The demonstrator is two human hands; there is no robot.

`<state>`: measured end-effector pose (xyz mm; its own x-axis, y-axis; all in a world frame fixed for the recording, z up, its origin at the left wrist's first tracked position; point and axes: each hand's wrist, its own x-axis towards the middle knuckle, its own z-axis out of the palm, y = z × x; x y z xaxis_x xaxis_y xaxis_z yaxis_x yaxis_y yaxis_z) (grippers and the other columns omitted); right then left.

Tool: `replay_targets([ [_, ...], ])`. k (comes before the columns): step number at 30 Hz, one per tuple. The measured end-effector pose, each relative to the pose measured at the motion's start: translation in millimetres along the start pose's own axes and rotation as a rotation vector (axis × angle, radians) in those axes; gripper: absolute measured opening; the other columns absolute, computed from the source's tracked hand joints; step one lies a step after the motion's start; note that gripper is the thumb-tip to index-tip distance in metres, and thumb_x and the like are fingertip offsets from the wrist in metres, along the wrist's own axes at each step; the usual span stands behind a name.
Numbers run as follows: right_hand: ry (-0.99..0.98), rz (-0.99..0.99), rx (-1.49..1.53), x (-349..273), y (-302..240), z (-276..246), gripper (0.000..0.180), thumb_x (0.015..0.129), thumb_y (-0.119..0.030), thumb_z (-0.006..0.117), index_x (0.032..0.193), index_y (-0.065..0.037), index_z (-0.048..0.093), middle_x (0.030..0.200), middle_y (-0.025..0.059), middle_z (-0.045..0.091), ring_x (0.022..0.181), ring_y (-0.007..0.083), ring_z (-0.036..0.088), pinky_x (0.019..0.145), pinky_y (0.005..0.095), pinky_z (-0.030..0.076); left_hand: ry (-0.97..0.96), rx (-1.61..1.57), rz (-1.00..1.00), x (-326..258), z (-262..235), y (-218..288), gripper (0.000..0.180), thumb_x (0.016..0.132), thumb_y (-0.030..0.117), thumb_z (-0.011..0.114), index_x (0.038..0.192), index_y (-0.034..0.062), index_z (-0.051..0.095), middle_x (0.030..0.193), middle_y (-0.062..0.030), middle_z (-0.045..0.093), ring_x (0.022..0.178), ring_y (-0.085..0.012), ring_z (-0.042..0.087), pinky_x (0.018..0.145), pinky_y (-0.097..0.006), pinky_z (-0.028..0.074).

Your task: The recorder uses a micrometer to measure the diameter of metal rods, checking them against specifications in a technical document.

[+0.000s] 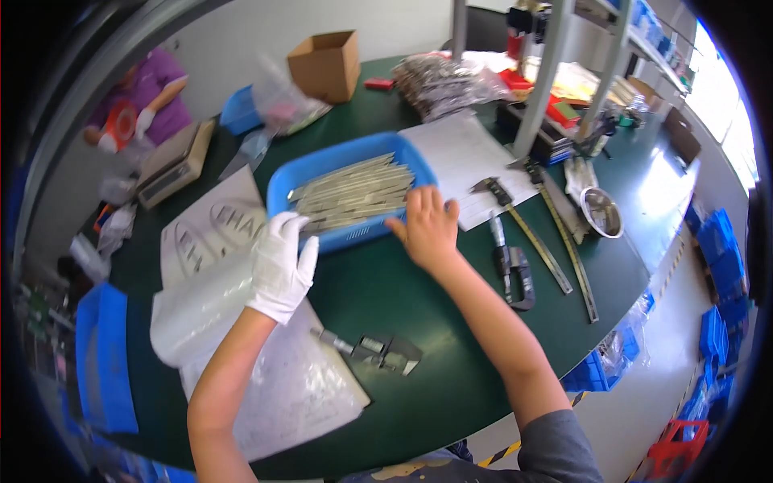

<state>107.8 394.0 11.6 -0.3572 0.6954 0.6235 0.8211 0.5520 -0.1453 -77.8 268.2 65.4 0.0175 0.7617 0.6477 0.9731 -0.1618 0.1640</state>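
Observation:
A blue plastic basket (pixel 351 237) holds a heap of thin silvery metal strips (pixel 354 191). My left hand (pixel 282 270), in a white glove, grips its near left corner, the thumb outside the wall. At the near right corner my bare right hand (pixel 431 229) holds the rim with its fingers over the edge and its thumb apart. Between my forearms a digital micrometer (pixel 378 352) lies on the green table. Beneath my left forearm are a clear plastic sleeve (pixel 201 302) and papers (pixel 298 402).
Right of the basket lie a second micrometer (pixel 511 266), two calipers (pixel 531 233) (pixel 568 241) and a metal bowl (pixel 601 213). Behind stand a cardboard box (pixel 324 66) and bagged parts (pixel 443 84). A scale (pixel 175 165) is at left, near a person in purple (pixel 161 92). Shelf posts (pixel 546 80) rise at right.

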Motion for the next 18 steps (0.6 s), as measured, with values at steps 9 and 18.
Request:
replay_targets([
  [9,-0.162,-0.287,0.432,-43,-44,-36,0.039,0.063,-0.026,0.061,0.094,-0.004,0.053,0.093,0.0139,0.051,0.090,0.0299,0.049,0.075,0.0423,0.038,0.113,-0.080,-0.219,-91,-40,5,0.022,0.070,0.002,0.054,0.092,0.0011,0.052,0.097,-0.0149,0.050,0.093,-0.0307,0.048,0.085,-0.038,0.037],
  [18,-0.447,-0.307,0.631,-110,-41,-72,0.052,0.064,-0.027,0.066,0.108,-0.005,0.051,0.097,0.0122,0.051,0.091,0.0291,0.048,0.078,0.0391,0.039,0.156,-0.382,-0.417,-136,-16,9,0.013,0.073,0.000,0.052,0.086,0.0004,0.054,0.094,-0.0118,0.051,0.093,-0.0264,0.048,0.085,-0.035,0.036],
])
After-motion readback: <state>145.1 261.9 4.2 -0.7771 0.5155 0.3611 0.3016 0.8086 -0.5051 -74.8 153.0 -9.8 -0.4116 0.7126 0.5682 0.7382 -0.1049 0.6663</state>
